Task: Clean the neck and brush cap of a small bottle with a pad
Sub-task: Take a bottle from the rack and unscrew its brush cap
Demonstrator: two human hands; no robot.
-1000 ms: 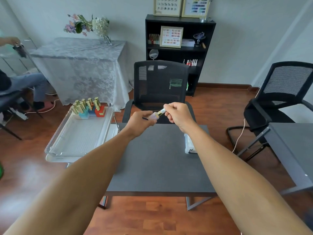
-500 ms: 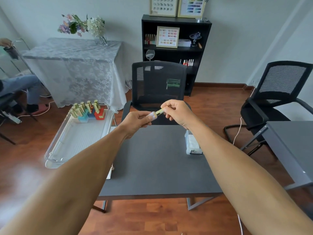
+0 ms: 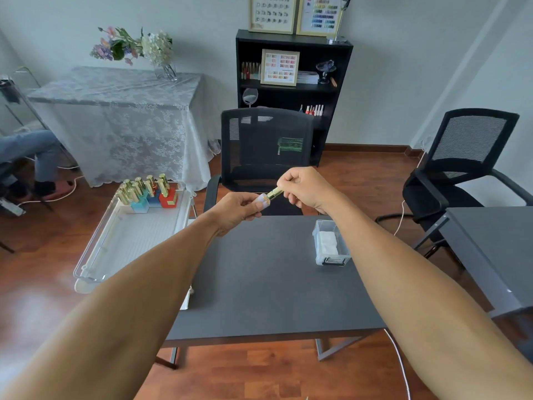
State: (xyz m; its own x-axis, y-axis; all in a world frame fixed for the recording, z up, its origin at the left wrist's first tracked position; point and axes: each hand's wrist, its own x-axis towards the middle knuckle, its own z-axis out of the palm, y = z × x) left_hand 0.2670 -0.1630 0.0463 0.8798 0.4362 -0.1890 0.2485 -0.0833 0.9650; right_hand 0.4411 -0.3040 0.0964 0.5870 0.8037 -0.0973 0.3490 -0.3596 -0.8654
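Note:
A small pale lilac bottle (image 3: 262, 201) lies sideways in the air above the far edge of the dark table (image 3: 268, 278). My left hand (image 3: 235, 210) is closed around its body. The gold brush cap (image 3: 275, 193) sits at the bottle's neck, pinched by the fingers of my right hand (image 3: 307, 187). Whether the cap is screwed on or loose I cannot tell. White pads (image 3: 328, 242) lie in a clear plastic box (image 3: 331, 259) on the table's right side, below my right forearm.
A clear tray (image 3: 115, 249) on a cart to the left holds several gold-capped bottles (image 3: 147, 187) at its far end. A black mesh chair (image 3: 264, 157) stands behind the table, another chair (image 3: 467, 157) and a grey desk (image 3: 496, 249) at right. A person's legs (image 3: 34, 157) show far left.
Both hands stay joined on the bottle and cap, shifting slightly. The view has tilted and moved, so the pad box is now fully visible beside my right forearm.

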